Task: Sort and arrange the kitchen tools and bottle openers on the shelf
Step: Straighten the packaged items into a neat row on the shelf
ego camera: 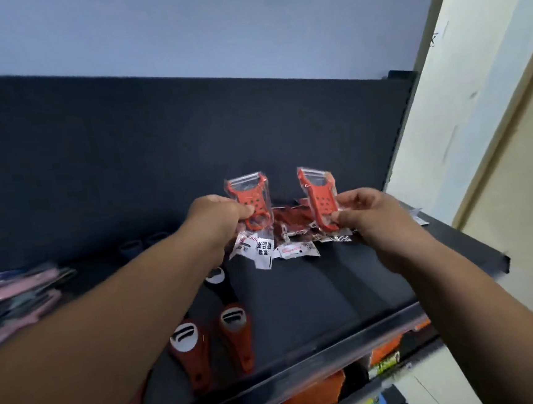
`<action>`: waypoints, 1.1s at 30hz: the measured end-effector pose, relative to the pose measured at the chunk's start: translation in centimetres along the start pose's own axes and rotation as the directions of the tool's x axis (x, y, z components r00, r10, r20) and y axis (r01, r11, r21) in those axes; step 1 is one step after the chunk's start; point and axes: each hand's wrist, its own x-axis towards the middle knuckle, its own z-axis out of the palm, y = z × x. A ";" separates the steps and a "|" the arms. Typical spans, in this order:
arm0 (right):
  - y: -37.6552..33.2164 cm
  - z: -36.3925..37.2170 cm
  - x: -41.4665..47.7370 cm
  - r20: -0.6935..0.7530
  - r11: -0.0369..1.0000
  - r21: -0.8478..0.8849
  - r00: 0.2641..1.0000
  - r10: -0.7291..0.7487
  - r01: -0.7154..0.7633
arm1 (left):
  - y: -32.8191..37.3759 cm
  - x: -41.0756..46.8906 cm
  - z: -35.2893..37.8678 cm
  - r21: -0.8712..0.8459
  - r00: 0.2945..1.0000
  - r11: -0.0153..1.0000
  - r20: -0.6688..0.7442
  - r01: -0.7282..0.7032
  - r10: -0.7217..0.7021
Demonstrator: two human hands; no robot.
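We counted 2 peelers raised, 3 orange openers, 1 black opener; the pile behind defied counting.

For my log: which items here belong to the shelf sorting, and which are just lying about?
Part of the job: left hand gripping a bagged orange peeler; right hand pinching a second bagged peeler; pile of bagged red tools on the shelf; orange bottle openers; black bottle opener.
Just lying about: orange packs below; blurred pink packets at left, kind unclear.

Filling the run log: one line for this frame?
left hand grips bagged orange plastic peeler | right hand pinches second bagged orange peeler | over black shelf
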 end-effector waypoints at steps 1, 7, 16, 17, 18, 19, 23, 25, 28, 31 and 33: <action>0.1 -1.2 0.8 -0.021 1.000 -0.018 1.000 0.003 -0.004 | 0.1 0.5 0.8 -0.006 1.000 1.000 0.001 0.000 0.000; 0.1 -4.6 5.9 -0.025 0.989 -0.133 0.997 0.067 -0.070 | 0.3 2.6 4.5 0.034 0.999 0.999 -0.026 0.040 -0.039; 0.7 -3.1 12.5 0.102 0.918 -0.393 0.990 0.094 -0.046 | -0.4 7.4 8.9 0.081 0.988 0.992 -0.129 0.093 -0.082; 0.9 -2.7 13.1 0.112 0.913 -0.407 0.989 0.094 -0.040 | -0.6 7.9 9.2 0.082 0.986 0.992 -0.139 0.100 -0.088; 1.0 -2.4 13.7 0.119 0.904 -0.426 0.988 0.094 -0.034 | -0.8 8.3 9.5 0.084 0.985 0.991 -0.145 0.109 -0.096; 1.2 -2.0 14.2 0.125 0.891 -0.453 0.988 0.095 -0.028 | -1.1 8.8 9.8 0.084 0.984 0.990 -0.146 0.116 -0.103; 2.0 -1.0 15.0 0.172 0.799 -0.601 0.979 0.106 0.019 | -2.5 9.7 10.2 0.153 0.986 0.977 -0.105 0.147 -0.132; 2.2 -0.9 14.7 0.184 0.756 -0.653 0.978 0.099 0.046 | -3.0 9.9 10.0 0.188 0.990 0.974 -0.086 0.130 -0.115; 2.0 -0.9 13.9 0.170 0.696 -0.710 0.985 0.020 0.109 | -3.1 9.9 9.1 0.230 0.995 0.970 -0.076 0.082 -0.066; 1.9 0.0 12.9 0.169 0.667 -0.723 0.983 -0.077 0.177 | -2.5 9.0 7.6 0.409 0.995 0.912 -0.086 -0.006 0.045; 1.9 1.2 12.1 0.210 0.659 -0.711 0.968 -0.134 0.246 | -1.9 7.8 5.8 0.597 0.988 0.799 -0.065 -0.073 0.139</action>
